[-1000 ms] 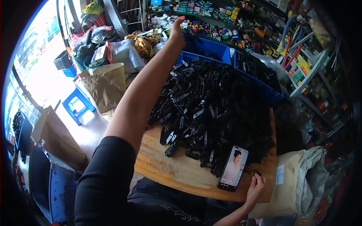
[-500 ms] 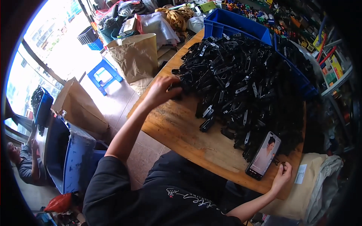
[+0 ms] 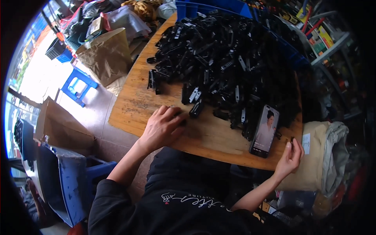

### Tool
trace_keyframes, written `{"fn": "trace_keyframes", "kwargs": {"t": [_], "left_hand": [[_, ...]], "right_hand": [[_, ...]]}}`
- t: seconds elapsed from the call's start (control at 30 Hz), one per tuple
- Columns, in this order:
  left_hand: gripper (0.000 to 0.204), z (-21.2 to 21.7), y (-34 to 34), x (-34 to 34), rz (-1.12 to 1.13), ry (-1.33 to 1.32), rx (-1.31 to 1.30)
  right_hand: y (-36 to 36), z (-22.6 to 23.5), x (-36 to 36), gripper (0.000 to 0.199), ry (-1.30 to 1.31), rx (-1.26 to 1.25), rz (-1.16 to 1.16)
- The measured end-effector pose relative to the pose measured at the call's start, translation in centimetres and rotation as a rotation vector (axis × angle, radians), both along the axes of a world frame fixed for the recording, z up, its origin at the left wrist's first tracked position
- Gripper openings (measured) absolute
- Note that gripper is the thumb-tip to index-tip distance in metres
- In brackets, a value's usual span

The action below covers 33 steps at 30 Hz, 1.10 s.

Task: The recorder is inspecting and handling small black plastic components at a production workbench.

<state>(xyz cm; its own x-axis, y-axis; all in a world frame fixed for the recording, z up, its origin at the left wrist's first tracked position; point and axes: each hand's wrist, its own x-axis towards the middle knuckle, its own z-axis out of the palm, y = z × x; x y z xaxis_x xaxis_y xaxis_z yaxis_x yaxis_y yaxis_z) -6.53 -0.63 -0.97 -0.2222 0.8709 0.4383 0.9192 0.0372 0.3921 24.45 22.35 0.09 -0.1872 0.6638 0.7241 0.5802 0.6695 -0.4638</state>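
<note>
A large heap of small black clip-like pieces (image 3: 219, 58), some with silvery faces, covers much of the wooden table (image 3: 129, 105). In front of the heap, my left hand (image 3: 164, 126) is low over the bare wood, its fingers curled around something dark that they mostly hide. My right hand (image 3: 291, 156) is at the table's right front edge, thumb and fingers pinched on a small dark piece too small to name. Between the heap and my right hand a phone (image 3: 264, 133) stands propped up, its screen showing a person.
Blue crates (image 3: 215, 9) stand behind the heap. Left of the table are a brown paper bag (image 3: 105, 55), a blue stool (image 3: 78, 86) and a blue bin (image 3: 72, 184). A beige sack (image 3: 313, 156) sits against the right side. Another person is partly visible at far left.
My left hand has come away from the heap's left edge, nearer to me over bare wood. My right hand stays by the phone, still pinched. The whole view has shifted.
</note>
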Motion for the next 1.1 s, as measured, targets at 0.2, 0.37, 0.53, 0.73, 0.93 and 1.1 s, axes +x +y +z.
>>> {"fn": "trace_keyframes", "kwargs": {"t": [0.2,0.37,0.53,0.73,0.93,1.1], "left_hand": [[0.022,0.2,-1.3,0.3,0.202,-0.414,0.184],[0.032,1.3,0.0,3.4,0.079,-1.108,0.415],[0.025,0.8,1.1,5.1,0.060,-1.314,0.362],[0.021,0.6,2.2,6.9,0.017,-1.512,0.347],[0.026,0.2,2.9,7.8,-0.075,-1.652,0.210],[0.028,-0.1,2.4,8.1,-0.100,-1.519,0.150]], "right_hand": [[-6.5,0.1,-5.9,0.017,0.221,-0.281,0.507],[-10.6,-0.1,-10.4,0.022,0.185,-0.429,0.821],[-12.1,0.5,-11.5,0.020,0.178,-0.523,0.842],[-11.2,-0.3,-10.7,0.014,0.341,-0.703,0.678],[-9.7,0.5,-10.5,0.013,0.241,-0.642,0.574],[-9.7,0.4,-11.0,0.013,0.172,-0.574,0.604]]}}
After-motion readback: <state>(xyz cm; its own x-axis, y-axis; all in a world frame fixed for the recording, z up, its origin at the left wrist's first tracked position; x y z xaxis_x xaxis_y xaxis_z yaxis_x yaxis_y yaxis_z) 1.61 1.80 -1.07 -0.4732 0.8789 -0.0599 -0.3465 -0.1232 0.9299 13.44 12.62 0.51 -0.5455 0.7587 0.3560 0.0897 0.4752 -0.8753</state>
